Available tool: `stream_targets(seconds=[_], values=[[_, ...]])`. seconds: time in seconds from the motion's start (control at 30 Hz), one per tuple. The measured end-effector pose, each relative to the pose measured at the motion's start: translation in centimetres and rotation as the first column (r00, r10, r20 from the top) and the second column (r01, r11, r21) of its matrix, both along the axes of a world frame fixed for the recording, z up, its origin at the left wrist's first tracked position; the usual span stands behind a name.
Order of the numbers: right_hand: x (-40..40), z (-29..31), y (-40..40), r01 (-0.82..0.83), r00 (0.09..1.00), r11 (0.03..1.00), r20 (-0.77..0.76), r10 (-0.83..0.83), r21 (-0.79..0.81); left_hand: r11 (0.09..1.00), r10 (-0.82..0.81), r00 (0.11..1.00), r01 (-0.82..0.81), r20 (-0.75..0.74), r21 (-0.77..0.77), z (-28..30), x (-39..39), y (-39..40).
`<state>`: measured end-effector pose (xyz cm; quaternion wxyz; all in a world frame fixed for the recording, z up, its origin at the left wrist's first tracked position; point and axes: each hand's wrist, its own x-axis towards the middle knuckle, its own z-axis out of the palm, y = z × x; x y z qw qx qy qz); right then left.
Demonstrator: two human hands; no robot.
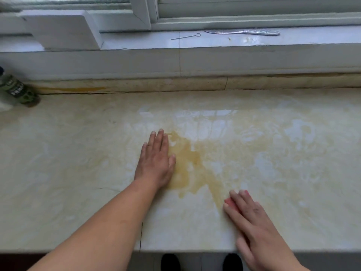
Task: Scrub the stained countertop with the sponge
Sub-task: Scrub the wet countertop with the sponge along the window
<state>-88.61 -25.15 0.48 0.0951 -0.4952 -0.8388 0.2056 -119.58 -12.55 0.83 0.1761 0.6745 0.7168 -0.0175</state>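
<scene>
Table [78,153]: a pale marbled slab is running the full width of the view under a window sill [214,44]; its surface is showing wet, glossy patches.
Stain [187,165]: a yellow-brown film is spreading across the middle of the table, from beside the left hand down toward the right hand; fainter yellowing is reaching out to the right.
Left hand [156,161]: lying flat with fingers straight and together, palm down on the table, its thumb edge touching the stain border; it is holding nothing and appears to be bracing.
Right hand [252,218]: pressing down near the front edge with fingers extended over the sponge, not curled round it.
Sponge [231,202]: a pink-red pad is showing only at the fingertips and the thumb side; the rest is hidden under the hand. It is sitting at the lower end of the stain.
Bottle [19,90]: standing at the far left against the back wall, well apart from both hands.
Risk, slip: the wet surface is offering little grip, so the flat bracing hand is likely to slide under load.
Risk, sponge escape: flat-finger pressure without a wrap is likely to let the pad shoot out.
Risk, spreading: strokes are likely to drag liquid over the front edge.
</scene>
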Motion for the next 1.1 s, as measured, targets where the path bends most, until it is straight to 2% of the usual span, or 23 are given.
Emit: stream_targets(seconds=[0.1,0.23,0.37,0.6,0.83,1.1], values=[[-4.0,-0.4,-0.1,-0.047,0.997,0.999,0.054,0.048,-0.019,1.0,0.004,1.0,-0.004,0.001,-0.019,-0.4,-0.3,0.0],[-9.5,-0.3,3.8,0.049,0.994,0.998,0.096,-0.046,-0.029,1.0,0.016,1.0,-0.016,-0.02,-0.019,-0.7,-0.1,0.1],[-13.5,0.5,9.0,0.133,0.987,0.986,0.104,-0.123,-0.105,1.0,0.01,1.0,-0.01,-0.016,-0.01,-0.8,-0.2,0.1],[-11.9,0.6,3.7,0.091,0.988,0.99,0.133,-0.077,-0.104,1.0,0.011,1.0,-0.011,-0.011,0.009,-1.0,-0.1,0.0],[-15.8,0.6,13.5,0.203,0.974,0.971,0.125,-0.188,-0.125,1.0,-0.002,1.0,0.002,-0.014,0.005,-1.1,-0.2,0.0],[-13.3,0.7,8.6,0.118,0.987,0.982,0.127,-0.099,-0.151,1.0,0.0,1.0,0.0,-0.018,0.0,-1.0,-0.1,0.0]])
